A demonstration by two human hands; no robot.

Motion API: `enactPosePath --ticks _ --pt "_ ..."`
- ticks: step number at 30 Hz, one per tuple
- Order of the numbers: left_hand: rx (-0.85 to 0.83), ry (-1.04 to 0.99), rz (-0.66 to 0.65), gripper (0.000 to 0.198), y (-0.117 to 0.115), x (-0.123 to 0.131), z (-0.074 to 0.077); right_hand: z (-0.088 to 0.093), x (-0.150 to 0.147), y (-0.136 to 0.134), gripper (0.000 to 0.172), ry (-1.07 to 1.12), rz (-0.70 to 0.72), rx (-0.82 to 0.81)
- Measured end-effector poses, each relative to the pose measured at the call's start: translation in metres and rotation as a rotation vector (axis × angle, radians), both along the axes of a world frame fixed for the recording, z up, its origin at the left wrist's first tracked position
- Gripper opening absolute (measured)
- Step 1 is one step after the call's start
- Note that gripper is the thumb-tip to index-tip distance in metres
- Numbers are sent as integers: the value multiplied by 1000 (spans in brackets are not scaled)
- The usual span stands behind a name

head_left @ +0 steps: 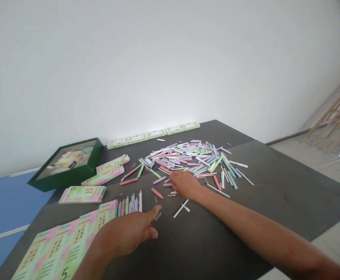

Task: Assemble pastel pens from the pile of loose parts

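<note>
A loose heap of pastel pens and pen parts [187,157] lies spread over the dark table [274,186]. My right hand [184,183] reaches into the heap's near edge, fingers curled down onto small pieces; what it grips is hidden. My left hand [129,231] rests on the table nearer me, thumb stretched out, beside a short row of upright-laid pens [130,203] lined up next to a pastel box [107,214]. A white refill [181,208] lies between the two hands.
Flat pastel boxes [56,249] overlap at the near left, more boxes [84,193] lie behind them. A green tray [67,163] sits at the far left corner. Small green packs [155,134] line the back edge by the white wall. Wooden frames [339,112] stand at right.
</note>
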State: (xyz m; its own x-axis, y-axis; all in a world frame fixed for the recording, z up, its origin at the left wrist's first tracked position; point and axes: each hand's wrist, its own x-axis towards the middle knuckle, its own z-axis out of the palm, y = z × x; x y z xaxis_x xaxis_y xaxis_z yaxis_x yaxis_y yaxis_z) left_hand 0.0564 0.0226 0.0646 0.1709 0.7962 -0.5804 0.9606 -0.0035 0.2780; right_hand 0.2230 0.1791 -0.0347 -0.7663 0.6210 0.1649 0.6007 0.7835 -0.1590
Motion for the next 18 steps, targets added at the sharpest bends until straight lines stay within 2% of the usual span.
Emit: enactPosePath --ticks 3,6,10,12,14,16,18 --pt "26 -23 -13 64 -4 -1 1 -7 -17 -1 21 -73 36 27" --pt "33 -47 -23 63 -7 -1 3 -12 -25 0 22 -57 32 17" --pt "57 -46 -18 62 -10 -2 0 -5 -20 0 19 15 -17 16" --pt "68 -50 -27 61 -11 -2 -2 1 -12 -5 17 167 -70 -44" --pt "72 -43 -35 60 -10 -1 -4 4 -3 -13 15 401 -72 -181" --pt "68 -26 -38 60 -8 2 -5 4 6 -23 13 605 0 -343" --pt "61 -4 -50 60 -5 7 -4 1 12 -30 21 731 73 -476"
